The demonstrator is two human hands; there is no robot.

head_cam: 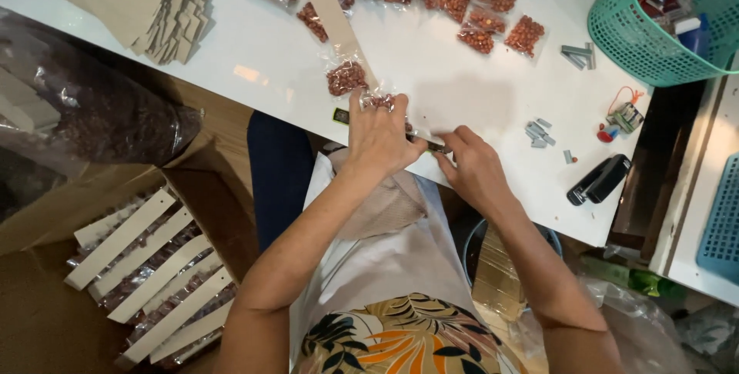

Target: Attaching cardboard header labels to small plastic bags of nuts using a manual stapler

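Left hand (377,137) presses a nut packet (379,101) against the card strip (332,16); right hand (473,170) pinches a stapler (435,145) just beside.

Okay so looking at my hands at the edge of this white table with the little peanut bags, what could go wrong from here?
1. Your left hand presses a small clear bag of reddish nuts right at the white table edge; it may slip off onto your lap.
2. Your right hand pinches something thin and dark, hard to make out; fingers sit close together and could get nipped.
3. Loose grey staple strips and the black stapler lie near the edge; an elbow might knock them down.
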